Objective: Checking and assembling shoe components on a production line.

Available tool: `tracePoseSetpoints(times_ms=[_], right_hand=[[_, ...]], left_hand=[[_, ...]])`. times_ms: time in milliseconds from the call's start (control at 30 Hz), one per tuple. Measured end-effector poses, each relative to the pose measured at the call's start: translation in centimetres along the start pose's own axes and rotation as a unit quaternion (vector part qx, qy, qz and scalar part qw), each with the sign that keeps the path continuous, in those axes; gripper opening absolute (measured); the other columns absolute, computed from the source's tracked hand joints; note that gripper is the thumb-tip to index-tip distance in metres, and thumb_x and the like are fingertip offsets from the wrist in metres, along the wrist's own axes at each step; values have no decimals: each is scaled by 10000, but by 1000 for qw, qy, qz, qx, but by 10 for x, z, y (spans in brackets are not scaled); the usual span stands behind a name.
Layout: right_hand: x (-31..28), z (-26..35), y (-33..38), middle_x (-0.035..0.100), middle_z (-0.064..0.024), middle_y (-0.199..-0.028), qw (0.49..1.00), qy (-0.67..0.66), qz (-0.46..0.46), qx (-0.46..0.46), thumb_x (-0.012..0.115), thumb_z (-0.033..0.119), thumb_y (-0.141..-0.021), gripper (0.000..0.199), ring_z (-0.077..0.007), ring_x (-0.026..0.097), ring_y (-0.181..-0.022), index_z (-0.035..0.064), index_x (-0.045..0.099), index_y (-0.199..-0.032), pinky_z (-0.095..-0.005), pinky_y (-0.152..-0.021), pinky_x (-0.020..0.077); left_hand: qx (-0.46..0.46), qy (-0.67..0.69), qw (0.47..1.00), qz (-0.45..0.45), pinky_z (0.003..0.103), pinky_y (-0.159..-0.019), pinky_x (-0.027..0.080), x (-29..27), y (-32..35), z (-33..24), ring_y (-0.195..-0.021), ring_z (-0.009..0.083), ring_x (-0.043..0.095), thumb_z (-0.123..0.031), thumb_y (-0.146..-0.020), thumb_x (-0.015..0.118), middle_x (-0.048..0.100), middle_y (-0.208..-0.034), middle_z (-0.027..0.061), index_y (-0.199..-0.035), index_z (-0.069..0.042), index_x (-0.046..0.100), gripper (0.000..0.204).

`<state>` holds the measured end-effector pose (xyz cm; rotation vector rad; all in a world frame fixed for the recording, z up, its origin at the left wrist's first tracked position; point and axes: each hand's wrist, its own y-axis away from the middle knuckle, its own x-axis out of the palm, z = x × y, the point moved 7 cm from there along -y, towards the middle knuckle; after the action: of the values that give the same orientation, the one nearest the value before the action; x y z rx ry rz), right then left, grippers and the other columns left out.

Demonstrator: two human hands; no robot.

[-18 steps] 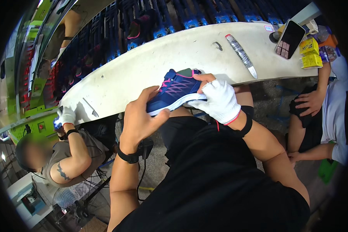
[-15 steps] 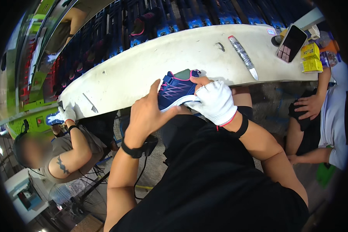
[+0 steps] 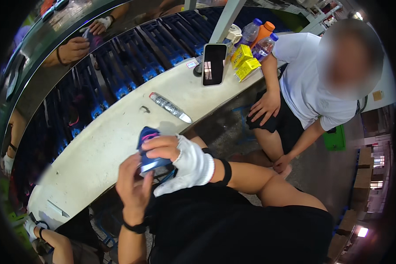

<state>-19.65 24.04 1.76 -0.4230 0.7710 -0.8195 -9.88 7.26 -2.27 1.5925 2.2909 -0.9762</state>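
A blue-and-pink shoe [image 3: 148, 132] is held at the near edge of a white table [image 3: 92, 145], its angle visibly altered. Shown at full side length half a second earlier, it is now seen foreshortened, a pale strip of sole turned toward the wearer's body. By the right hand [image 3: 190, 162], in a white glove with bare fingertips, the shoe is grasped, the fingers being laid across its upper. By the left hand [image 3: 134, 187], ungloved, the shoe's lower end is met with fingers and thumb bent; through the blur, whether it is gripped or merely steadied cannot be told. The work is judged to be at a turning of the shoe within the hands. The view, too, is swung toward the table's right end, where a co-worker [image 3: 306, 86] in white is now fully shown. On the table, a wrapped tool [image 3: 170, 107] is left lying, untouched; a phone [image 3: 214, 64] is stood at its far side, near yellow boxes [image 3: 246, 66]. Beyond the table, blue slats [image 3: 121, 88] are seen.
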Motion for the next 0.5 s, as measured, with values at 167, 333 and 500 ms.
tracePoseSetpoints(times_ms=[167, 333, 500], right_hand=[[-11, -17, -12, 754, -191, -1340, 999, -15, 16, 27, 1074, 413, -673, 839, -351, 770, -1181, 36, 681, -1311, -441, -1028, 612], [-4, -19, -8, 788, -187, -1209, 999, -32, 24, 34, 1091, 359, -623, 800, -333, 794, -1081, 29, 694, -1234, -432, -959, 639], [10, -27, -10, 777, -176, -1241, 992, -72, 47, 90, 1082, 417, -633, 802, -290, 770, -1093, 22, 684, -1208, -402, -994, 606]], left_hand=[[66, -5, 989, -129, 451, -922, 612, 23, 16, 1, -1050, 367, 740, 89, -833, 836, 754, -1121, 194, -1163, 6, 728, 357], [76, 33, 988, -132, 426, -800, 557, 22, 16, -3, -927, 348, 688, -141, -809, 955, 710, -1021, 151, -1059, -14, 697, 381], [17, 112, 986, -125, 453, -747, 468, 19, 6, -18, -851, 366, 559, -92, -717, 914, 557, -924, 130, -973, -61, 577, 424]])
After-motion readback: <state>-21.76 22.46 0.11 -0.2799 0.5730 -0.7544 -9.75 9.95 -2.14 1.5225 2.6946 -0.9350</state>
